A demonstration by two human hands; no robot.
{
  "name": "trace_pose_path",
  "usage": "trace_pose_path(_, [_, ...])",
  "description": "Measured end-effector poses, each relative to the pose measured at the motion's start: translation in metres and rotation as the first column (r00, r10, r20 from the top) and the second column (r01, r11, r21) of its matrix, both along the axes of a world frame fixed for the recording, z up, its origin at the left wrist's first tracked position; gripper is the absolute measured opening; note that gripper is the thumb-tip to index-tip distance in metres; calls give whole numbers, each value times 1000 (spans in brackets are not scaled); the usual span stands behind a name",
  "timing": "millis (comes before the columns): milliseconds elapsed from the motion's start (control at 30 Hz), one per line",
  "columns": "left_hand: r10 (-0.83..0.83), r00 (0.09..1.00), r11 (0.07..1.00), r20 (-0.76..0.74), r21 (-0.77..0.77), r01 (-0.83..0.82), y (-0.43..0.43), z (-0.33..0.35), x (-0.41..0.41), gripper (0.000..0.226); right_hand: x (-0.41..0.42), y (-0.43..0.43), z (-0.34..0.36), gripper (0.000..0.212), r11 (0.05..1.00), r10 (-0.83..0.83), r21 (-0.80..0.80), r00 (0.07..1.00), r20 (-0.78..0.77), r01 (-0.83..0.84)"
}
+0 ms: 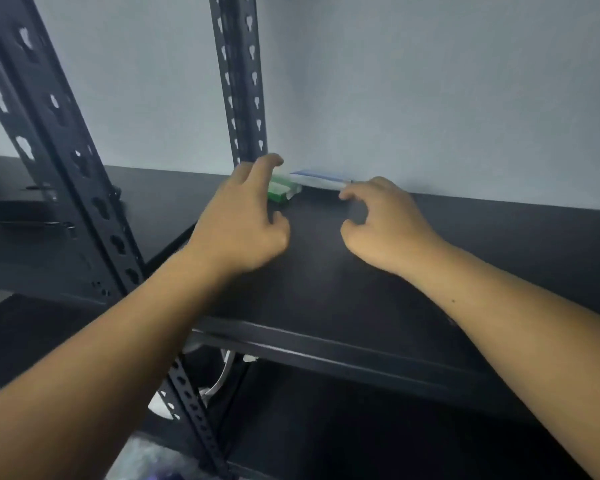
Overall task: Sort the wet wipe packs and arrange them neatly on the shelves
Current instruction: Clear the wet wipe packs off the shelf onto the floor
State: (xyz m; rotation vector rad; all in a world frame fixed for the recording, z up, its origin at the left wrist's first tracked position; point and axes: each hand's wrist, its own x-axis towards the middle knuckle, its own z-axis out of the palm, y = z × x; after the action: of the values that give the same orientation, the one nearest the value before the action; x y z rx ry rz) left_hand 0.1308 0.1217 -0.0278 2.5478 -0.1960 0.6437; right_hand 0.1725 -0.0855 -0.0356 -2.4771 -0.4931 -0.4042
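Observation:
A green and white wet wipe pack lies at the back left corner of the black shelf, against the wall. A blue and white pack lies right beside it along the wall. My left hand hovers over the green pack with loosely curled fingers and hides part of it; it holds nothing. My right hand is just right of the blue pack, fingers curled, fingertips near the pack's right end; whether they touch it is unclear.
Two black perforated shelf posts rise at the left and at the back corner. The grey wall stands behind the shelf. A lower shelf and pale items sit below. A second black rack is at the left.

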Motion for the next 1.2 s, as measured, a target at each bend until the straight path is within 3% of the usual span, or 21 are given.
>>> trace_pose_path(67, [66,993,998,-95,1,-66,6,4,40,78,27,11,3,56,996,-48,-72,999,-21,47])
trace_pose_path(200, [253,945,959,-208,180,-217,12,-5,95,74,71,25,0,60,961,-195,-204,981,-22,186])
trace_pose_path(333, [266,930,948,-255,242,-205,21,-19,112,70,95,33,-9,64,948,-157,-285,987,-33,141])
trace_pose_path(433, [285,930,928,-231,310,-207,20,-18,110,61,102,36,-12,64,922,-107,-378,994,-38,85])
trace_pose_path(600, [354,923,859,-150,442,-258,17,-19,104,47,95,33,-5,48,885,-188,-431,982,12,175])
trace_pose_path(733, [359,913,843,-192,486,-230,13,-19,93,56,75,21,2,53,855,-249,-468,968,11,225])
trace_pose_path(867, [341,901,870,-268,453,-194,12,-7,72,49,48,9,15,39,851,-379,-436,918,-120,294])
trace_pose_path(1000, [342,892,876,-297,445,-188,7,7,44,55,13,-9,30,21,913,-361,-284,906,-223,294])
trace_pose_path(1200, [172,965,976,-197,166,-140,-23,29,-42,63,-92,-51,64,26,956,-293,-60,933,-209,287])
